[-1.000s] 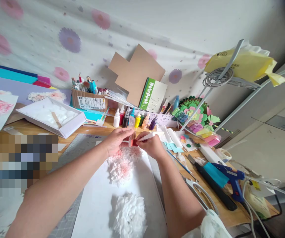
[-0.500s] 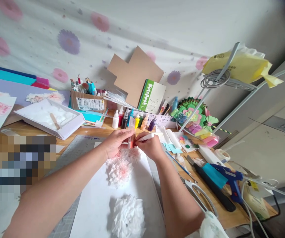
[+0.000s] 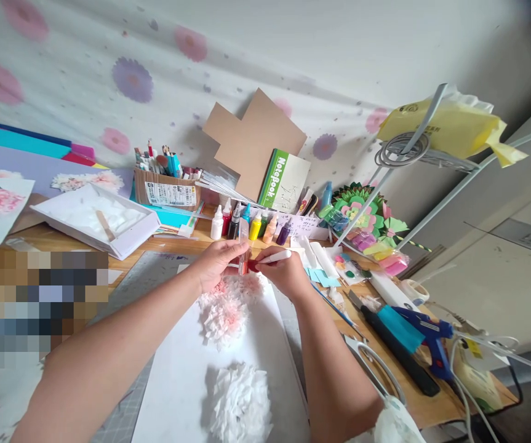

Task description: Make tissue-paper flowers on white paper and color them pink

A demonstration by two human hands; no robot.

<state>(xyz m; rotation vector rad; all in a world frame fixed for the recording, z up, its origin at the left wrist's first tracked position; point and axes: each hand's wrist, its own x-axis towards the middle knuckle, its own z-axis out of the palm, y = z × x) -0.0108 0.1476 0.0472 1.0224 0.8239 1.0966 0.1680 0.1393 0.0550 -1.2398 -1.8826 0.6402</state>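
My left hand (image 3: pixel 219 261) is closed on a small clear bottle (image 3: pixel 243 255) with reddish liquid in its lower part, held upright above the paper flowers. Close to its right side, my right hand (image 3: pixel 283 271) grips a white pen (image 3: pixel 277 256), whose red end is beside the bottle; whether they touch is unclear. Under the hands, pink-tinted ruffled flowers (image 3: pixel 226 317) lie on a white board (image 3: pixel 177 375). A plain white ruffled flower (image 3: pixel 241 403) sits nearer to me on the same board.
Small paint bottles (image 3: pixel 255 226) line up behind my hands. A white tray (image 3: pixel 131 240) stands at the left. On the right lie a black-handled knife (image 3: pixel 399 351), scissors (image 3: pixel 383 369) and a blue glue gun (image 3: pixel 435 344). A notebook (image 3: pixel 288 184) leans at the back.
The view has shifted slightly. The pen in my right hand lies a little flatter, and its red end shows more clearly beside the bottle. My left hand keeps its hold.
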